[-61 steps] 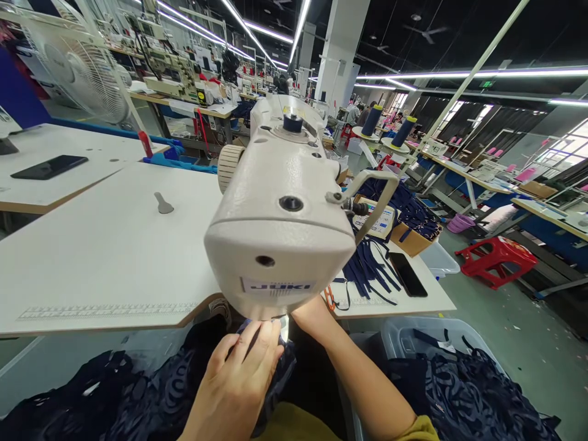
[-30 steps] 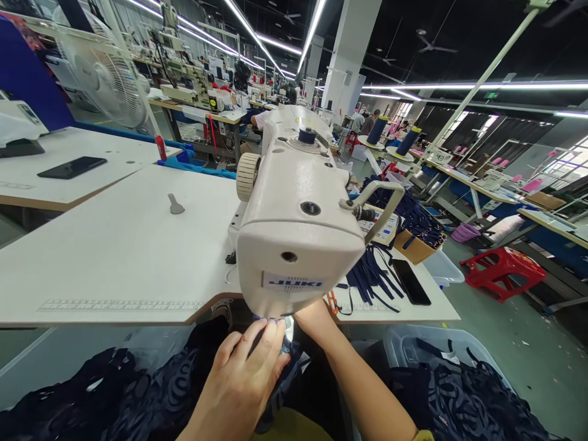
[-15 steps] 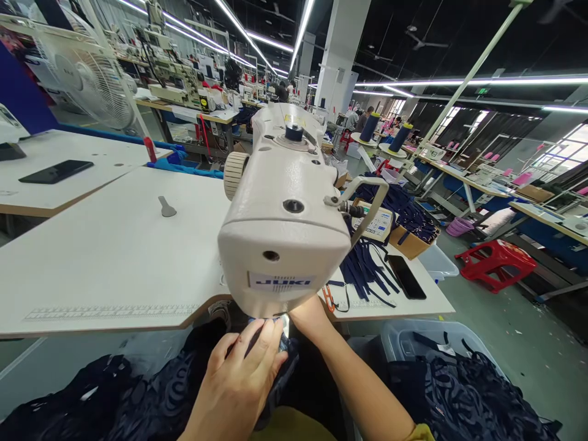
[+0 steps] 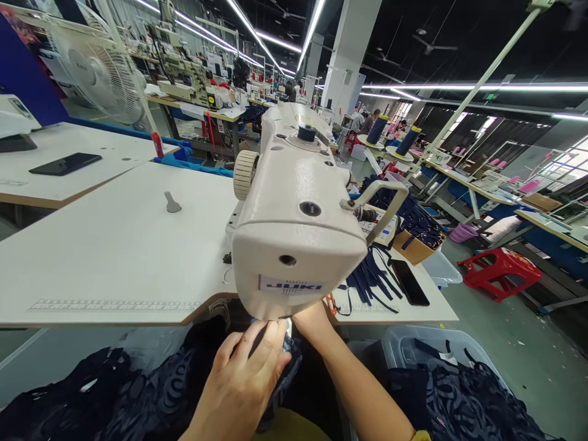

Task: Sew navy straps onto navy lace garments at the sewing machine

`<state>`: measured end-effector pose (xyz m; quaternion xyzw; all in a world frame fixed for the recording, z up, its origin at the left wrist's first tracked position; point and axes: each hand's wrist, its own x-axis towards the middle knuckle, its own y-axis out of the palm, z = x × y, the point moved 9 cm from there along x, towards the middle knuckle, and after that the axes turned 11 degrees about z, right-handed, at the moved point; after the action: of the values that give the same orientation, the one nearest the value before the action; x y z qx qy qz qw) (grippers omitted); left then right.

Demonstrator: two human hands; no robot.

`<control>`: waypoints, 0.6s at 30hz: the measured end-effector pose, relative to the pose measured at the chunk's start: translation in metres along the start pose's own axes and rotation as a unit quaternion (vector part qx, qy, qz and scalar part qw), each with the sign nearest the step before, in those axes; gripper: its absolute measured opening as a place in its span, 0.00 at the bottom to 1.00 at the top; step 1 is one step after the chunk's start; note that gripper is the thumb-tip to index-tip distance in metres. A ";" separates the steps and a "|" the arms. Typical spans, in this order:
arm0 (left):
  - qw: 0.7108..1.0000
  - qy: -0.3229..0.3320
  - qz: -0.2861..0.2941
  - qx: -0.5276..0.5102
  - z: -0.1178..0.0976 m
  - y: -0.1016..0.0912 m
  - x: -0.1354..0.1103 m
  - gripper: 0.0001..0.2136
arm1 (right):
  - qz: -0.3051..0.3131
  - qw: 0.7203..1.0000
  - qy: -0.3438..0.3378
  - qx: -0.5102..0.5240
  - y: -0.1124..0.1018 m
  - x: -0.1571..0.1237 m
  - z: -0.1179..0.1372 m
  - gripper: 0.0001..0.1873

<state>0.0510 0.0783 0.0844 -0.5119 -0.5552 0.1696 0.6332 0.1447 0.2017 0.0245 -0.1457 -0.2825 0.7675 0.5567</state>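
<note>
A cream Juki sewing machine (image 4: 294, 214) fills the middle of the view, its head end towards me. Under it lies dark navy lace fabric (image 4: 165, 386). My left hand (image 4: 243, 380) lies on this fabric just below the machine head, fingers stretched forward and pressed onto the cloth. My right hand (image 4: 312, 321) reaches under the right side of the head; its fingers are hidden by the machine. The needle area is out of sight behind the machine head.
The white table (image 4: 114, 245) carries navy strips (image 4: 372, 275), a black phone (image 4: 408, 282), orange-handled scissors (image 4: 331, 303) and a cardboard box (image 4: 413, 245). A plastic bin of navy fabric (image 4: 441, 367) stands at lower right. A red stool (image 4: 500, 269), a fan (image 4: 96, 67) and other workstations lie beyond.
My hands stay in the same place under the machine head. Only the view shifts slightly with my head.
</note>
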 end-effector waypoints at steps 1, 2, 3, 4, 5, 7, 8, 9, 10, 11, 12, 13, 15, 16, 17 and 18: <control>1.000 -0.003 -0.004 -0.004 0.000 0.000 0.000 0.15 | 0.003 1.000 -0.007 0.001 -0.001 0.000 0.002 0.07; 1.000 -0.005 -0.010 -0.007 0.001 -0.001 -0.001 0.15 | 0.006 1.000 -0.014 0.003 -0.002 0.000 0.004 0.08; 1.000 -0.008 -0.015 -0.010 0.001 -0.002 -0.001 0.14 | 0.009 1.000 -0.020 0.006 -0.002 -0.001 0.006 0.08; 1.000 -0.013 -0.019 -0.011 0.002 -0.003 -0.001 0.14 | 0.013 1.000 -0.024 0.008 -0.003 -0.001 0.008 0.08; 1.000 -0.015 -0.024 -0.008 0.003 -0.004 -0.001 0.13 | 0.015 0.999 -0.026 0.012 -0.003 -0.002 0.009 0.08; 0.999 -0.012 -0.032 -0.005 0.004 -0.006 0.000 0.12 | 0.017 0.999 -0.027 0.020 -0.004 -0.006 0.011 0.07; 0.999 -0.009 -0.034 -0.007 0.004 -0.007 0.000 0.12 | 0.014 0.999 -0.026 0.024 -0.005 -0.009 0.012 0.07; 0.999 -0.008 -0.034 -0.007 0.005 -0.008 0.000 0.12 | 0.005 0.999 -0.023 0.027 -0.007 -0.013 0.013 0.07; 0.999 -0.007 -0.034 -0.007 0.005 -0.008 0.000 0.12 | -0.011 0.999 -0.019 0.031 -0.011 -0.019 0.014 0.07; 1.000 -0.005 -0.030 -0.005 0.005 -0.008 0.001 0.12 | -0.028 0.999 -0.015 0.037 -0.016 -0.027 0.015 0.07; 1.000 -0.001 -0.024 0.000 0.005 -0.007 0.001 0.12 | -0.038 0.998 -0.013 0.045 -0.019 -0.035 0.016 0.07; 1.000 0.002 -0.022 0.005 0.005 -0.007 0.002 0.13 | -0.036 0.998 -0.013 0.056 -0.021 -0.043 0.018 0.08; 1.000 0.011 -0.021 0.008 0.003 -0.007 0.002 0.13 | 0.017 0.996 -0.012 0.085 -0.017 -0.059 0.021 0.09; 1.000 0.015 -0.021 0.007 0.002 -0.007 0.003 0.13 | 0.056 0.993 -0.009 0.100 -0.012 -0.066 0.023 0.10; 1.000 0.018 -0.023 0.006 0.002 -0.007 0.002 0.13 | 0.088 0.990 -0.001 0.112 -0.008 -0.073 0.024 0.10; 0.999 0.022 -0.022 0.009 0.001 -0.006 0.002 0.13 | 0.110 0.987 0.009 0.119 -0.005 -0.079 0.023 0.10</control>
<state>0.0487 0.0779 0.0904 -0.4971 -0.5509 0.1497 0.6534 0.1625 0.1226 0.0386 -0.1159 -0.1668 0.8507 0.4848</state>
